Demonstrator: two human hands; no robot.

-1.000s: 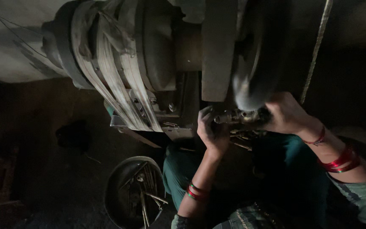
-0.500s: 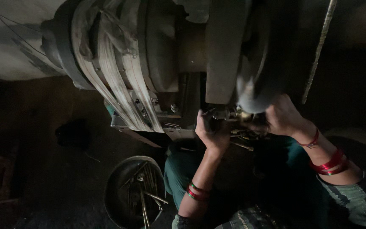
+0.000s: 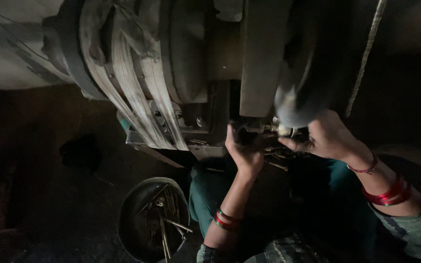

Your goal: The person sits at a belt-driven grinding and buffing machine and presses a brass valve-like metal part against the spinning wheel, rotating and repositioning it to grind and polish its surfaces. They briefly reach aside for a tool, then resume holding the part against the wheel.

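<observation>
Both my hands are raised to the underside of a large dark machine (image 3: 249, 63) with a grey wheel (image 3: 296, 104). My left hand (image 3: 243, 148) cups under a small metal rod-like part (image 3: 261, 128) that sticks out below the wheel. My right hand (image 3: 325, 136) pinches the pale end of that part with its fingertips. Red bangles sit on both wrists. How firmly the left hand grips is hidden in the dim light.
Worn pale drive belts (image 3: 137, 97) run over the pulley at the upper left. A round metal bowl (image 3: 152, 221) of several long metal rods sits on the dark floor. A thin rope (image 3: 364, 58) hangs at the right. My teal-clothed knees are below.
Both hands have shifted slightly up and closer to the part under the wheel; the view has tilted a little. The bowl has not moved.
</observation>
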